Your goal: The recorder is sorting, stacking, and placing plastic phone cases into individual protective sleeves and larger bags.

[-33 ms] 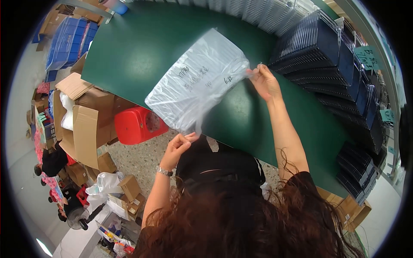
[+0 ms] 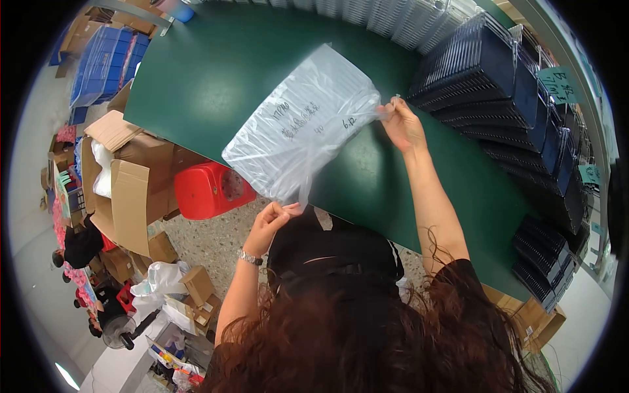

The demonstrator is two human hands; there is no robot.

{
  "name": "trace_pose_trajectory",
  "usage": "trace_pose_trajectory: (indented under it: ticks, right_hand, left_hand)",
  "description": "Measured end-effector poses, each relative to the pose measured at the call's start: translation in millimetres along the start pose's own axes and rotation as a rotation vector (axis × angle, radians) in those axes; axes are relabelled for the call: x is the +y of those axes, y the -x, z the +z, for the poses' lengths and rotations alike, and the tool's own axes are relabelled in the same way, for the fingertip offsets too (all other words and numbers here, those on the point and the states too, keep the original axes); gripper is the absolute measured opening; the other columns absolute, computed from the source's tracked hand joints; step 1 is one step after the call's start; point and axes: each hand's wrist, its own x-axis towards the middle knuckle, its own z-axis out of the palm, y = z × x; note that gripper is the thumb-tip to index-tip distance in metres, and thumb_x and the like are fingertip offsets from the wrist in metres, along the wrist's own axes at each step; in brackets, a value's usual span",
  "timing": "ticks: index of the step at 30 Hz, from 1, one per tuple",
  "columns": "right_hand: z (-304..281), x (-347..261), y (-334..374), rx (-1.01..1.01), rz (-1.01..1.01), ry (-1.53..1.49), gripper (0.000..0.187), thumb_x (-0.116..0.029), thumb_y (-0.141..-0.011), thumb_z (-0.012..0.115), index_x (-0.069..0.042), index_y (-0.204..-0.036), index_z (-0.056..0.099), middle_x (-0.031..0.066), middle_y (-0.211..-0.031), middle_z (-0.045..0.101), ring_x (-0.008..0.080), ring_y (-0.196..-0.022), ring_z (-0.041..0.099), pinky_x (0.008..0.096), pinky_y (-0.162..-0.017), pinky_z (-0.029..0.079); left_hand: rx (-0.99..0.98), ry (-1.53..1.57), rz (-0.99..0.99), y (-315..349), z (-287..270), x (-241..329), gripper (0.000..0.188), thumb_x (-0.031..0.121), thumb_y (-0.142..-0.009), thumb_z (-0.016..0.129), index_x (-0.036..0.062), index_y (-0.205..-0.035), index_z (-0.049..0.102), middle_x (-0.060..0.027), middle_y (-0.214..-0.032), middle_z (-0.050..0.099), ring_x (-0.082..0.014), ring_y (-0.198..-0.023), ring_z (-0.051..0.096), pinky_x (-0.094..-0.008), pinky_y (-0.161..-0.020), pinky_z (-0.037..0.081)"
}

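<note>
Bag of translucent white plastic [image 2: 295, 124], filled, oblong, lies on flat green tabletop [image 2: 196, 92], overhanging near edge. Left hand [image 2: 267, 228]: fingers curled, pinching bag's near corner. Right hand [image 2: 403, 126]: thumb and fingertips together on bag's right corner. Red plastic stool [image 2: 200, 193] by that edge.

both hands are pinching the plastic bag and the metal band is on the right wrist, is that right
Not quite: the metal band is on the left wrist, as the head view shows. The left hand and right hand are both pinching the plastic bag.
</note>
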Motion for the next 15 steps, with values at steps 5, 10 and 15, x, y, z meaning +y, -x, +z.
trace_pose_trajectory:
  ticks: [5, 10, 15]
  right_hand:
    - [-34, 0, 9, 0.059, -0.05, -0.256, 0.013, -0.012, -0.096, 0.051, -0.006, -0.086, 0.055, 0.001, -0.07, 0.049, 0.0157, -0.069, 0.051, 0.0448, -0.103, 0.038]
    - [-77, -6, 40, 0.042, -0.166, -0.411, 0.016, -0.016, -0.097, 0.051, -0.007, -0.083, 0.053, 0.0003, -0.064, 0.044, 0.015, -0.063, 0.045, 0.0595, -0.102, 0.035]
    - [-109, -43, 104, 0.689, -0.186, 0.565, 0.022, -0.023, -0.095, 0.056, -0.003, -0.086, 0.06, 0.0002, -0.054, 0.044, 0.0139, -0.053, 0.047, 0.0345, -0.069, 0.052]
  left_hand:
    - [-0.079, -0.033, -0.216, -17, -4, -21, 0.015, 0.018, -0.095, 0.056, 0.0067, -0.085, 0.053, -0.0094, -0.092, 0.068, -0.0169, -0.098, 0.062, -0.0312, -0.092, 0.044]
    - [-0.325, -0.338, -0.3, -27, 19, -42, 0.024, 0.025, -0.096, 0.054, 0.0047, -0.085, 0.058, -0.0107, -0.082, 0.068, -0.018, -0.075, 0.064, -0.0315, -0.072, 0.05]
    - [-0.251, -1.402, -0.11, -27, 77, 8, 0.027, 0.029, -0.094, 0.05, 0.0058, -0.09, 0.063, -0.0187, -0.079, 0.065, -0.0332, -0.077, 0.063, -0.0411, -0.071, 0.051]
